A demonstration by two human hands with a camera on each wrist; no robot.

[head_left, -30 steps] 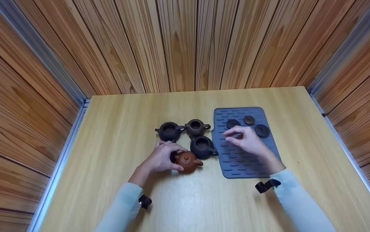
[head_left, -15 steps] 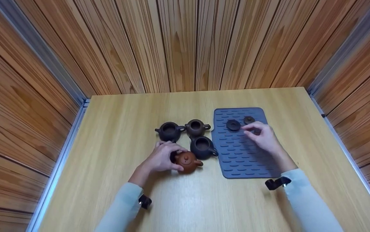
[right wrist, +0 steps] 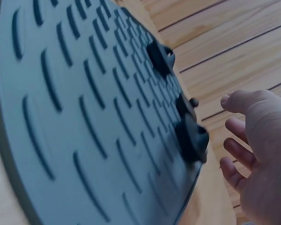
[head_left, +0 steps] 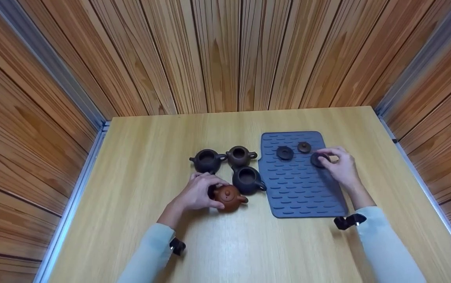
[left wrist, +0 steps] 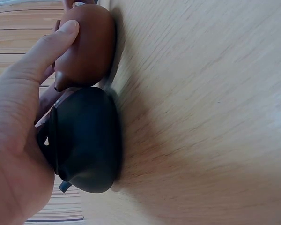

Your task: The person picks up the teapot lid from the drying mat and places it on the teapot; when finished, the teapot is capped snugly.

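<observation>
My left hand (head_left: 200,191) holds a reddish-brown lidded teapot (head_left: 229,198), thumb on its near side and fingers behind it. Under the palm stands a black teapot (left wrist: 86,140), mostly covered by the hand in the head view. Over on the grey mat (head_left: 296,196), my right hand (head_left: 342,167) is at a black teapot lid (head_left: 319,160), thumb and forefinger overlapping it from above. In the right wrist view the fingers are loosely bent, with a gap between them and this lid (right wrist: 192,140). Left of it lie a second black lid (head_left: 285,153) and a small brown lid (head_left: 304,147).
Beyond the left hand, three lidless teapots stand close together: a black one (head_left: 206,160), a small brown one (head_left: 239,156) and another black one (head_left: 246,180) near the mat's left edge. Wood-panelled walls (head_left: 225,55) enclose the table (head_left: 151,149).
My right hand has moved rightward across the mat, from left of the lids to the rightmost black lid. The left hand and the teapots have stayed where they were.
</observation>
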